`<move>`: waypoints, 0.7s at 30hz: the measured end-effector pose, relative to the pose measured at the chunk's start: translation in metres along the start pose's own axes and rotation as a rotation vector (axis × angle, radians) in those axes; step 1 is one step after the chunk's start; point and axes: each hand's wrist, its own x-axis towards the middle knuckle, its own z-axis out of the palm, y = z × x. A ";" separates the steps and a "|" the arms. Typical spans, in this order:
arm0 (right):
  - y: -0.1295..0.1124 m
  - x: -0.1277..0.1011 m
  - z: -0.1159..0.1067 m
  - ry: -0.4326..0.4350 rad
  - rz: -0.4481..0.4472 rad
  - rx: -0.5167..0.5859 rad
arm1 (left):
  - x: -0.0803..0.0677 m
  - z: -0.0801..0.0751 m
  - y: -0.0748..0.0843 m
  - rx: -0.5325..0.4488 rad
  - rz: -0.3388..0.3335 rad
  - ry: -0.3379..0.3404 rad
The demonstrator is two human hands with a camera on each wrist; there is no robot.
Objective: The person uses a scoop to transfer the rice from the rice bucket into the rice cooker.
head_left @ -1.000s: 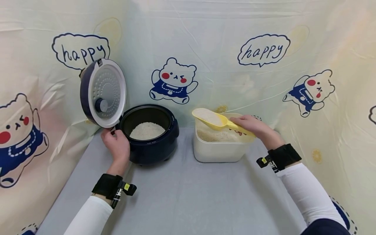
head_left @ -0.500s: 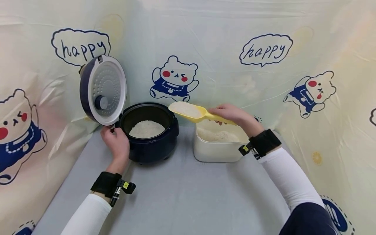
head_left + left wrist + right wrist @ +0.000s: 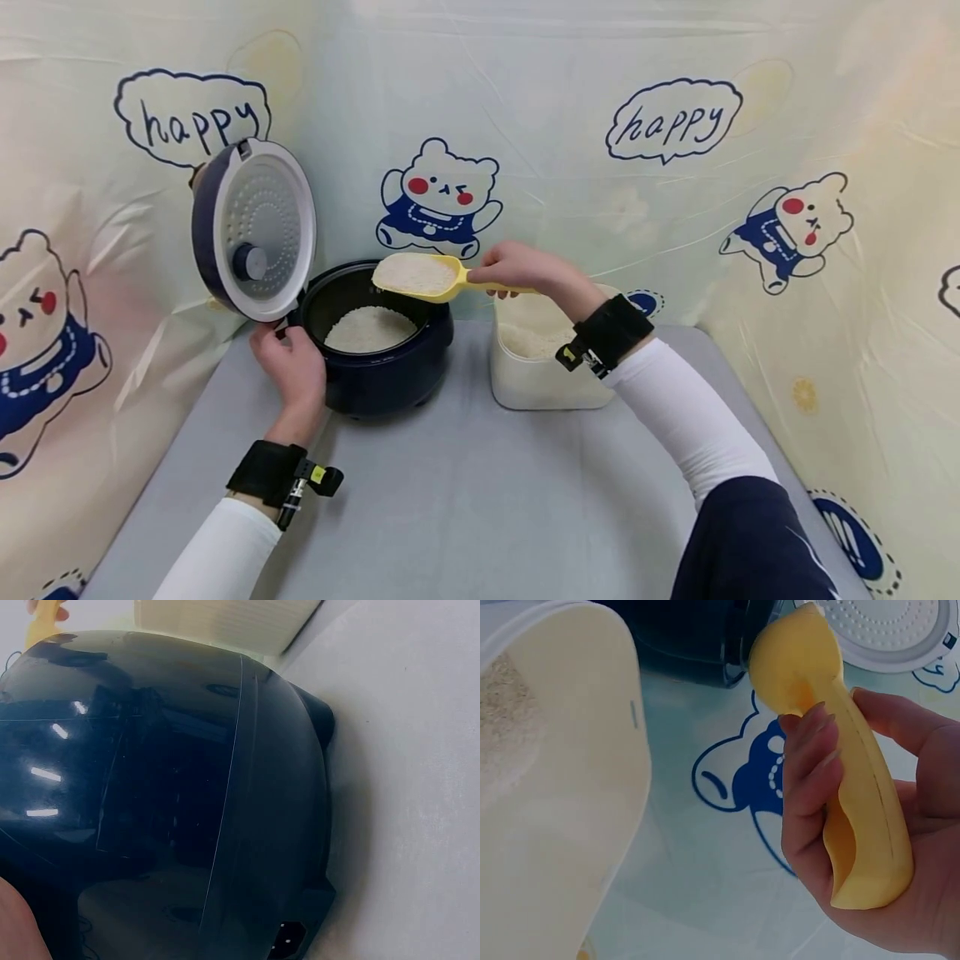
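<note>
My right hand [image 3: 525, 271] grips the handle of a yellow scoop [image 3: 452, 287]. Rice [image 3: 412, 273] heaps the scoop, whose bowl hangs level over the right side of the dark blue rice cooker [image 3: 390, 385]. In the right wrist view, fingers and thumb wrap the scoop's handle [image 3: 877, 825]. White rice [image 3: 370, 331] lies inside the cooker's pot. The cooker's lid [image 3: 273, 200] stands raised on the left. My left hand [image 3: 292, 367] holds the lid's lower edge near the hinge, its fingertips partly hidden. The left wrist view mostly shows the cooker's glossy side [image 3: 172, 772].
A white rice bin [image 3: 543, 387] with rice in it stands on the grey table [image 3: 480, 500], right of the cooker and partly behind my right forearm. Curtain-like sheets with bear prints [image 3: 438, 204] hang close behind and at both sides.
My right hand has carried the filled scoop leftward from above the rice bin to over the cooker's rim. The left hand has stayed at the lid.
</note>
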 end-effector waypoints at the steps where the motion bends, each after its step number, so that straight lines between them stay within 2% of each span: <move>1: -0.003 0.002 0.000 -0.001 -0.012 -0.015 | 0.000 0.000 0.000 0.000 0.000 0.000; 5: -0.014 0.010 0.001 -0.005 -0.025 -0.083 | 0.004 0.000 0.000 -0.001 0.000 0.012; 11: -0.029 0.015 0.003 0.007 0.002 -0.155 | 0.008 0.000 0.000 0.001 0.012 0.030; 21: -0.039 0.015 0.015 0.087 -0.029 -0.246 | 0.002 0.001 -0.003 0.006 -0.013 0.007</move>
